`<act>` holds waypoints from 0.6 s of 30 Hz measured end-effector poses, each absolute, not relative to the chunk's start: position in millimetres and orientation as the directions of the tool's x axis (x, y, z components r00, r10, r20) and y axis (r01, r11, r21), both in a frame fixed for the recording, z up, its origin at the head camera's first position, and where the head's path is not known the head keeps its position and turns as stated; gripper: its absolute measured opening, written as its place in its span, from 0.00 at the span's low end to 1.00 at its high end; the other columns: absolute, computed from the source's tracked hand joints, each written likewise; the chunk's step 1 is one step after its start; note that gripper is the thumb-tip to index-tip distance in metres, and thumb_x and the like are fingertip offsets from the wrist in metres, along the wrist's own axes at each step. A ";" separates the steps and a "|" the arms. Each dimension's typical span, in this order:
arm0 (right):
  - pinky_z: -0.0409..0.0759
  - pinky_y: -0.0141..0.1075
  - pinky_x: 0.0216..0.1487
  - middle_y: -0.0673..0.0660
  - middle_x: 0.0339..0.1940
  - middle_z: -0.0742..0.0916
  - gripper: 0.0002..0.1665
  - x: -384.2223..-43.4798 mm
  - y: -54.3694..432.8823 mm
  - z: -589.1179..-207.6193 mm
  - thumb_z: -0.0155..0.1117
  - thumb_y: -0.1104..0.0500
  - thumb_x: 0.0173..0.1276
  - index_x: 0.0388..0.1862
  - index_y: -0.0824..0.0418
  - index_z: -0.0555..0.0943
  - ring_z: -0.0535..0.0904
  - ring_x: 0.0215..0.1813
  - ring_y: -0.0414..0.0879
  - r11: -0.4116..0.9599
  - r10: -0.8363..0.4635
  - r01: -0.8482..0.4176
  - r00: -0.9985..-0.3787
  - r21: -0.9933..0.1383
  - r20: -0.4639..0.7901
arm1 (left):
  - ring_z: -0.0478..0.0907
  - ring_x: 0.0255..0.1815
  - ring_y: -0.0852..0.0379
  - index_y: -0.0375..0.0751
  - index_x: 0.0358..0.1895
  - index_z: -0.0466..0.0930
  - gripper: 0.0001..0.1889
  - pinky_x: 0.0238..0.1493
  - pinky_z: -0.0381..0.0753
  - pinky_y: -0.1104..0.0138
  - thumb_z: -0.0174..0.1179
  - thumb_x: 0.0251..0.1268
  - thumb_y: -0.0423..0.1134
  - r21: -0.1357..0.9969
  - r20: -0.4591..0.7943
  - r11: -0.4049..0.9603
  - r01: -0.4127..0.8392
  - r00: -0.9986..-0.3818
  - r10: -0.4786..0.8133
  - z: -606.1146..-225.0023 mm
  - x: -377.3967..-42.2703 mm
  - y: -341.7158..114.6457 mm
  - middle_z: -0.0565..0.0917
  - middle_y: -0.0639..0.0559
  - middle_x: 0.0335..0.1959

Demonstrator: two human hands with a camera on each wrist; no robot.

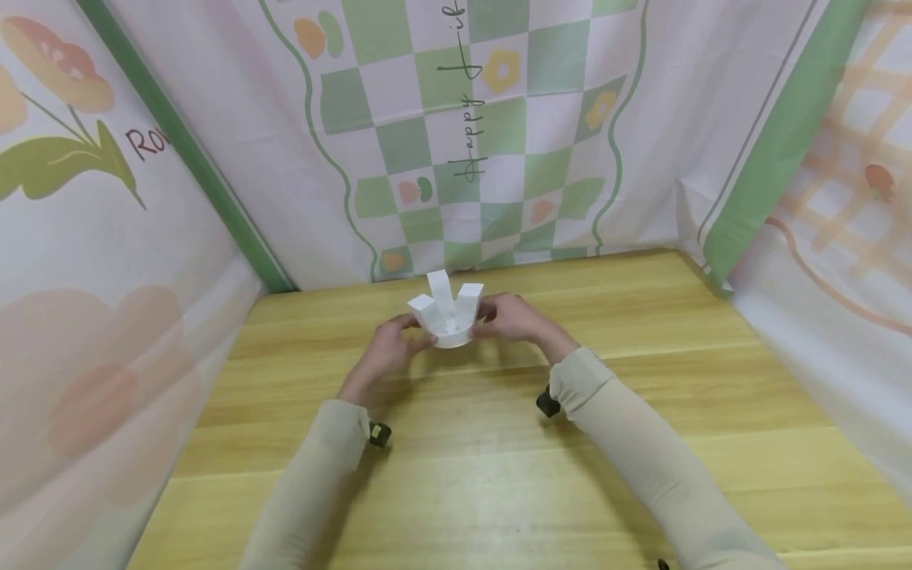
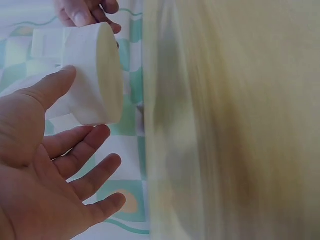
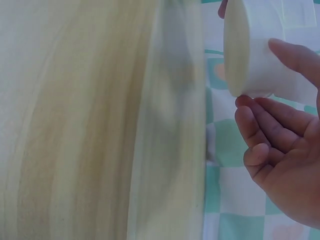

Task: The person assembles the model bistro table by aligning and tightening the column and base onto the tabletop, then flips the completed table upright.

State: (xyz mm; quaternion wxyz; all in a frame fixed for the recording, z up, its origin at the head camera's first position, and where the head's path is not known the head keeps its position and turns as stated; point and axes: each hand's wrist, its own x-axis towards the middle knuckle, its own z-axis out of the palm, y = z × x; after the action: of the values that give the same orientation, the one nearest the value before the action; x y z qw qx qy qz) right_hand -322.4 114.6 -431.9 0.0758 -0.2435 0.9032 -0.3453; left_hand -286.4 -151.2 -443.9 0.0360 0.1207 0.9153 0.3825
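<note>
A white piece with a short round base and three flat, upright flaps (image 1: 454, 336) is held upright just above the far part of the table. My left hand (image 1: 390, 348) grips it from the left. In the left wrist view its thumb (image 2: 62, 82) presses on the base's side, and the fingertips reach the other side. From the right, my right hand (image 1: 516, 318) grips the same piece. The right wrist view shows that thumb (image 3: 295, 55) on the white wall (image 3: 262, 75), with fingertips touching opposite. The other fingers of both hands stay off it.
The wooden table (image 1: 492, 483) stretches below both forearms. Behind its far edge hangs a green-and-white checked cloth (image 1: 456, 182). Printed cloths also hang at the left (image 1: 128, 317) and right (image 1: 819, 237). A small black device (image 1: 381, 434) sits at the left wrist, another (image 1: 548, 402) at the right.
</note>
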 end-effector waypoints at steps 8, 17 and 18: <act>0.82 0.45 0.56 0.54 0.45 0.91 0.18 -319.0 117.3 -424.0 0.71 0.47 0.63 0.46 0.56 0.86 0.85 0.51 0.49 0.616 -0.489 -0.382 -0.871 -0.690 0.046 | 0.73 0.69 0.41 0.42 0.59 0.81 0.25 0.74 0.66 0.45 0.73 0.58 0.44 0.681 0.091 0.684 0.262 -0.957 0.276 -438.0 -286.7 -152.1 0.82 0.44 0.60; 0.81 0.47 0.60 0.55 0.52 0.89 0.23 -316.4 119.2 -419.3 0.64 0.42 0.70 0.55 0.55 0.85 0.83 0.57 0.51 0.599 -0.454 -0.339 -0.890 -0.725 0.040 | 0.79 0.63 0.40 0.39 0.56 0.83 0.21 0.69 0.74 0.49 0.72 0.58 0.39 0.599 0.237 0.721 0.349 -0.937 0.256 -435.4 -286.4 -150.5 0.86 0.41 0.53; 0.80 0.47 0.62 0.55 0.54 0.89 0.25 -316.2 119.8 -418.9 0.63 0.41 0.70 0.57 0.55 0.84 0.83 0.59 0.52 0.599 -0.446 -0.332 -0.894 -0.729 0.042 | 0.79 0.63 0.40 0.40 0.56 0.83 0.21 0.69 0.74 0.49 0.72 0.58 0.40 0.604 0.243 0.718 0.347 -0.938 0.248 -434.3 -286.0 -150.1 0.87 0.41 0.53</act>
State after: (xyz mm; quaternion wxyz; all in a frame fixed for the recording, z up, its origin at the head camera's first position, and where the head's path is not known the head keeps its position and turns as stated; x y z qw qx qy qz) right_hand -316.2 119.8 -418.9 0.0726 -0.2184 0.8911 -0.3912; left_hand -286.0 -150.1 -434.3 -0.0726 0.1610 0.9239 0.3395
